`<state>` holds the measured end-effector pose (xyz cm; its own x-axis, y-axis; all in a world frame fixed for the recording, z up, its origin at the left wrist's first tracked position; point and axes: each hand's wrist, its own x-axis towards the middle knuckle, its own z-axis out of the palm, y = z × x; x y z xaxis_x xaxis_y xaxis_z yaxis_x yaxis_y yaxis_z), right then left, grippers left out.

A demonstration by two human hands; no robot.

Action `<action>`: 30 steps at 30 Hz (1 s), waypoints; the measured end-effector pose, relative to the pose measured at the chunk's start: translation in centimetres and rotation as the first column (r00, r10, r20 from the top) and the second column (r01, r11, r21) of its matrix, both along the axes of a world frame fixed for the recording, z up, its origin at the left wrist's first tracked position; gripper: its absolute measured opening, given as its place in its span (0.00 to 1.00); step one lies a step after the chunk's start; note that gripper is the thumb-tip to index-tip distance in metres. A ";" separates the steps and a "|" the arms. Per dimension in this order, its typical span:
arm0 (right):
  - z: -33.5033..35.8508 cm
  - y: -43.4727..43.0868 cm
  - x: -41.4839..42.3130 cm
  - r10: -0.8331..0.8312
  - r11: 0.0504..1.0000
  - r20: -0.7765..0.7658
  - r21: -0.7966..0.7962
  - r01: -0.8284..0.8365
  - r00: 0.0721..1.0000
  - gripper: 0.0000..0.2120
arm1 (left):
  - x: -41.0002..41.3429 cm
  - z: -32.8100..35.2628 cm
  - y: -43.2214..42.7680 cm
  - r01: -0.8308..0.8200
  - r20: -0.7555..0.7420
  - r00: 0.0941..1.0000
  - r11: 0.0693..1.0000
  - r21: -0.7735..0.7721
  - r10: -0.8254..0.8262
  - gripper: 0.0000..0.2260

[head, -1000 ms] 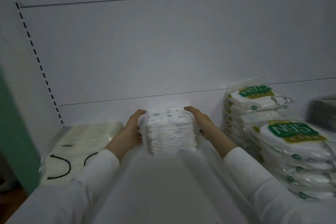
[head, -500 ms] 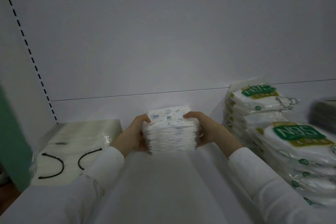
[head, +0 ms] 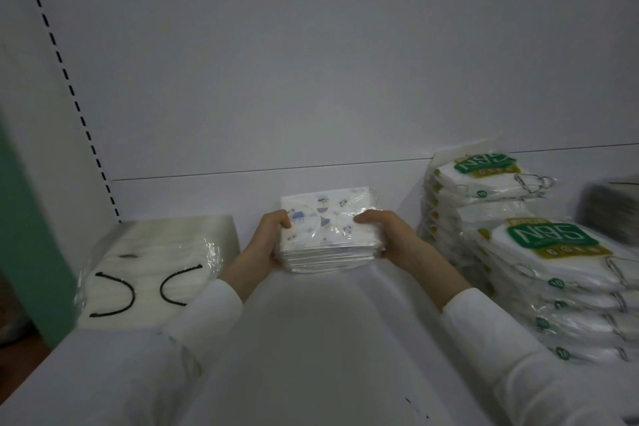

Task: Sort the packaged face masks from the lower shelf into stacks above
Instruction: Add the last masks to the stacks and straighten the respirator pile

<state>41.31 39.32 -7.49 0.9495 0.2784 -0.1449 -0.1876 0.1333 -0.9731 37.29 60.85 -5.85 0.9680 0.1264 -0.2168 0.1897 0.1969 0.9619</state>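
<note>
A stack of wrapped white face masks with small blue cartoon prints (head: 328, 232) sits on the white shelf (head: 311, 339), near the back wall. My left hand (head: 268, 242) grips its left side, thumb on the top pack. My right hand (head: 390, 239) grips its right side the same way. The stack tilts slightly toward me, its top face showing.
A wrapped pile of white masks with black ear loops (head: 155, 270) lies at the left. Two stacks of N95 packs with green labels (head: 539, 252) stand at the right, with a dark stack (head: 612, 211) behind them. A green upright (head: 31, 235) borders the left edge.
Both hands went from flat against the stack's sides to gripping it with thumbs on top. The stack has tipped so its printed top now faces me.
</note>
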 end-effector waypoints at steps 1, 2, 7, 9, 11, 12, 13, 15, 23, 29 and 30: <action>0.1 0.1 -0.1 0.003 1.000 0.041 0.027 -0.004 0.999 0.15 | -0.2 0.2 -0.3 -0.013 0.041 0.999 1.000 0.000 0.013 0.16; 0.3 0.2 0.0 -0.011 0.999 0.077 0.040 0.008 0.997 0.21 | -0.4 0.4 -0.4 -0.036 0.070 0.997 0.999 0.003 0.035 0.16; -0.6 0.7 1.7 -0.136 0.990 0.159 0.044 0.131 0.978 0.54 | -0.3 0.1 -0.2 -0.049 0.156 0.987 0.999 0.003 0.048 0.15; -0.8 0.8 1.4 -0.130 0.991 0.162 0.032 0.126 0.978 0.53 | -0.2 -0.2 -0.2 -0.039 0.154 0.987 0.999 0.001 0.039 0.14; -1.2 0.8 1.2 -0.106 0.994 0.141 0.019 0.104 0.984 0.52 | 0.1 -0.8 -0.2 -0.041 0.112 0.993 0.999 0.009 0.040 0.13; -1.5 0.7 1.3 -0.096 0.995 0.126 0.009 0.096 0.987 0.52 | 0.1 -1.1 -0.1 -0.029 0.081 0.996 1.000 0.007 0.029 0.14; -1.9 0.6 1.7 -0.089 0.996 0.114 0.015 0.088 0.989 0.54 | 0.2 -1.6 0.0 -0.011 0.056 0.998 1.000 -0.003 0.011 0.16; -2.9 0.5 2.8 -0.091 0.996 0.110 0.031 0.088 0.990 0.61 | 0.4 -2.3 0.4 0.031 0.033 0.999 0.999 -0.024 -0.030 0.20; -2.2 1.0 1.8 -0.011 0.993 0.054 0.120 0.004 0.998 0.50 | 0.9 -2.8 0.7 0.093 0.031 0.995 0.990 -0.102 -0.090 0.20; -3.1 -0.3 2.3 0.031 0.994 0.091 0.104 -0.041 0.995 0.59 | 1.4 -3.4 0.1 -0.002 0.175 0.985 0.998 -0.055 0.012 0.34; -3.2 -0.4 2.3 0.027 0.994 0.132 0.098 -0.040 0.991 0.60 | 1.5 -3.4 0.0 -0.025 0.217 0.976 0.999 -0.027 0.031 0.35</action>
<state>43.64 38.97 -10.67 0.9482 0.3175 0.0100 -0.0659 0.2274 -0.9716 38.77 60.86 -9.28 0.9885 0.1514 -0.0051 -0.0291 0.2228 0.9744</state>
